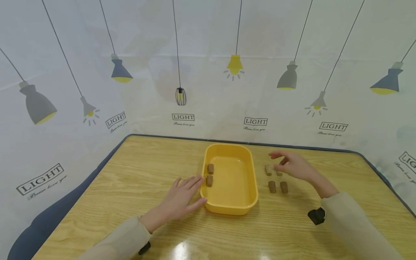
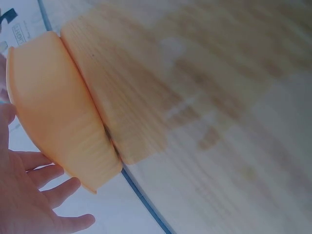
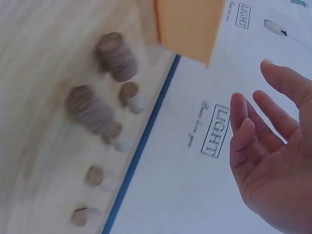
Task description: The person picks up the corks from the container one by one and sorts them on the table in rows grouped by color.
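A yellow tray point(image 1: 229, 207) stands on the wooden table. Two small brown cork-like pieces point(image 1: 210, 169) sit inside it along its left wall. My left hand point(image 1: 177, 198) rests its spread fingertips on the tray's left rim, and in the left wrist view its fingers are straight beside the tray wall point(image 2: 63, 102). To the right of the tray, my right hand point(image 1: 297, 166) hovers above several more pieces point(image 1: 272, 186), partly hiding one pale piece point(image 1: 279, 173). Its thumb and fingers are apart and hold nothing. The right wrist view shows ridged brown cylinders point(image 3: 117, 56), blurred.
The wooden table point(image 1: 146, 162) has a dark blue edge strip at the back. Behind it hangs a white sheet point(image 1: 208, 94) printed with lamps. A black object point(image 1: 316, 216) shows by the right sleeve.
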`<state>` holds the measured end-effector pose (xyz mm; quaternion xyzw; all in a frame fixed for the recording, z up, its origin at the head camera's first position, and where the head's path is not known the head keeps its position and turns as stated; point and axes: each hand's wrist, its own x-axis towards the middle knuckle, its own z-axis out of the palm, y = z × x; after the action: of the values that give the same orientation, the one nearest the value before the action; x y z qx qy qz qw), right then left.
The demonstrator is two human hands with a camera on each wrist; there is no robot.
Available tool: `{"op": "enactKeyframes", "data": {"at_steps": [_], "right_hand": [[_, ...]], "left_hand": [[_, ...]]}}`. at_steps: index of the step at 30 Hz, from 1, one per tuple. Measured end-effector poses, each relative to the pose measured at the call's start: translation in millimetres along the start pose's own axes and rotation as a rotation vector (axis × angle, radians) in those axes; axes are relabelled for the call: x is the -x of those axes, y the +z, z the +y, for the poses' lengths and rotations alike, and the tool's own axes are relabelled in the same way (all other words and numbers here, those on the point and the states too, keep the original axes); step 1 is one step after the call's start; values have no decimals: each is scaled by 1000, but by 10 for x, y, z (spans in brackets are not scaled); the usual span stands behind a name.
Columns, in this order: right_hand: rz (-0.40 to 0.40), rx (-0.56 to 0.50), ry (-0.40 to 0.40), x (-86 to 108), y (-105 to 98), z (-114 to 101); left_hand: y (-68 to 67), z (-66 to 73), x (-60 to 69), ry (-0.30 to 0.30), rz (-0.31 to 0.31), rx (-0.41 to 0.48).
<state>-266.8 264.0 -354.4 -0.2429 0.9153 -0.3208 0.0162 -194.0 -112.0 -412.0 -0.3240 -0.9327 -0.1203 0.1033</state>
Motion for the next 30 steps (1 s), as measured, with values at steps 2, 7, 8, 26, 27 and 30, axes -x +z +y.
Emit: {"op": "enactKeyframes", "data": {"at_steps": [2,7,8,26,27,30], "right_hand": [[-16,11,2,-116,2,-83],[-62,15,-49,-406,57,-255],[-69,9,-69,-462,74,-293],[-109,55,-111,-1107,446,-771],[-107,53,-104,-1128,472,-771],[-99,44,-68,-1189,545,-772]], "left_hand": [[1,-1,1,0,-2,2],[2,-3,5,-3,-11,4],[2,-3,4,-4,-12,6],[12,-10,-3,6,4,30],[11,-10,-2,4,0,32],[7,-9,-3,4,-4,28]]}}
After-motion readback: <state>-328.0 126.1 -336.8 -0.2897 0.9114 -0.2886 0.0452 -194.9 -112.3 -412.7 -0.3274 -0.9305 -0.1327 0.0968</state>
